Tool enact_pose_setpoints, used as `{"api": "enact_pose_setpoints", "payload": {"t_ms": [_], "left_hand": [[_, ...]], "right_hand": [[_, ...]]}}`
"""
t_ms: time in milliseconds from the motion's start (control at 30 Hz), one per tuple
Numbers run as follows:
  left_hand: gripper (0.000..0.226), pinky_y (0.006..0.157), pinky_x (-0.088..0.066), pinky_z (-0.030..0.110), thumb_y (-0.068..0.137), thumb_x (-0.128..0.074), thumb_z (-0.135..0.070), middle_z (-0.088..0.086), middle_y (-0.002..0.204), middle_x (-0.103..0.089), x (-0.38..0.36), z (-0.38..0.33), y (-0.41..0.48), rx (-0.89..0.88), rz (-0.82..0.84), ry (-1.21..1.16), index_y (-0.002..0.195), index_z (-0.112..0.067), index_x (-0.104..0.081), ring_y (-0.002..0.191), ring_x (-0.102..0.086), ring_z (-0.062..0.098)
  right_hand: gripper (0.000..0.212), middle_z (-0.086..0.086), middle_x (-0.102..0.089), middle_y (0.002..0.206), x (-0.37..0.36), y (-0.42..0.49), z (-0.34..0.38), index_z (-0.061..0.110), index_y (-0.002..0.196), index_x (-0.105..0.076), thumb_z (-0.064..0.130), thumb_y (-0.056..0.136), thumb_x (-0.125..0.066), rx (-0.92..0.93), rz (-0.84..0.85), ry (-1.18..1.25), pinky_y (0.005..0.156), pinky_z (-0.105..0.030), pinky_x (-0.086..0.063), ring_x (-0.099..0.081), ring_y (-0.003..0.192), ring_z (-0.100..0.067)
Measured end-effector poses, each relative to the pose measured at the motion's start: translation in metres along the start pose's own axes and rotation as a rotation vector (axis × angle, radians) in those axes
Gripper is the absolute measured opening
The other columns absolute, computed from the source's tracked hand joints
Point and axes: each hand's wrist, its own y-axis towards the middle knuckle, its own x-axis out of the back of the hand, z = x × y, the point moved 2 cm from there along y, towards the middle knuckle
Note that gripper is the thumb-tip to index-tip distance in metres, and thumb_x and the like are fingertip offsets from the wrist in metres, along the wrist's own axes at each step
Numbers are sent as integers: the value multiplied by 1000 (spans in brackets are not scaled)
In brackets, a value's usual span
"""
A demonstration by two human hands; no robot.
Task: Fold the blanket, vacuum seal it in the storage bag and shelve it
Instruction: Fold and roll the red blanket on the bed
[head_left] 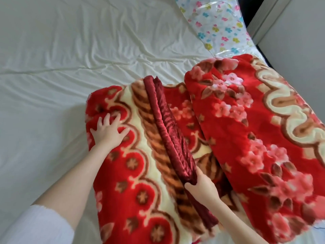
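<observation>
A thick red blanket point(237, 124) with pink flowers and cream scrolls lies partly folded on the bed, its two sides turned in toward the middle. A dark red satin border point(165, 124) runs along the edge of the left flap. My left hand point(110, 131) presses flat on the left flap with fingers spread. My right hand point(200, 187) grips the near end of the satin border. The clear storage bag point(218, 23) printed with small coloured flowers lies flat at the far right of the bed, just beyond the blanket.
A wrinkled white sheet point(61, 59) covers the bed to the left and beyond the blanket. A pale cabinet or wall point(299, 32) stands along the right side, with a dark gap at the top right.
</observation>
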Motion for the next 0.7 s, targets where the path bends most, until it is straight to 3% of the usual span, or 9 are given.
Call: {"api": "enact_pose_setpoints", "payload": {"t_ms": [100, 167, 267, 333, 400, 500, 633, 700], "left_hand": [[82, 111, -23, 50, 82, -50, -65, 13, 154, -19, -7, 26, -13, 124, -149, -163, 148, -27, -21, 140, -18, 36], [88, 108, -29, 47, 79, -59, -61, 18, 148, -31, -11, 41, -30, 225, -182, -415, 147, -19, -24, 134, -31, 37], [90, 104, -35, 41, 74, -68, -56, 9, 143, -42, -25, 58, -57, 481, -18, -981, 143, -12, -29, 129, -43, 29], [101, 102, -40, 44, 60, -71, -67, 4, 139, -48, -36, 69, -69, 607, 196, -1159, 141, -17, -37, 124, -47, 28], [109, 99, -43, 48, 42, -73, -76, 2, 129, -57, -47, 76, -78, 628, 365, -1208, 135, -25, -46, 115, -55, 26], [104, 99, -43, 50, 42, -80, -67, 3, 123, -62, -54, 75, -86, 582, 470, -1325, 133, -25, -51, 111, -59, 26], [86, 98, -42, 44, 66, -72, -60, 7, 134, -53, -45, 72, -92, 592, 331, -1203, 136, -17, -45, 119, -51, 29], [69, 92, -40, 41, 75, -64, -60, 12, 133, -51, -23, 73, -97, 603, 164, -1077, 123, -11, -52, 113, -51, 30]], "right_hand": [[71, 0, -57, 112, 2, 0, -8, 20, 146, -25, 33, 84, -57, 5, 8, -9, 69, -25, -48, -62, 89, -17], [70, -3, -57, 117, 0, 3, -8, 17, 145, -25, 32, 84, -55, -2, 21, -38, 75, -28, -50, -61, 95, -20], [64, -3, -58, 117, -7, 0, -6, 14, 143, -29, 31, 86, -54, -15, 54, -85, 76, -28, -50, -59, 101, -22], [57, -2, -60, 116, -12, -3, -7, 15, 138, -38, 30, 85, -54, -39, 108, -61, 79, -30, -52, -60, 100, -21], [52, -1, -60, 114, -17, -7, -6, 16, 133, -41, 29, 84, -55, -72, 111, -34, 79, -32, -53, -61, 97, -22], [51, -2, -60, 109, -23, -11, 0, 16, 129, -41, 29, 82, -55, -84, 12, -29, 71, -31, -51, -61, 92, -22], [41, 3, -63, 91, 2, -39, 26, 15, 107, -52, 31, 71, -62, -48, -138, 101, 71, -33, -53, -61, 80, -15], [48, 1, -63, 100, 24, -59, 56, 14, 113, -52, 30, 70, -65, 55, -97, 183, 81, -35, -51, -60, 90, -17]]}}
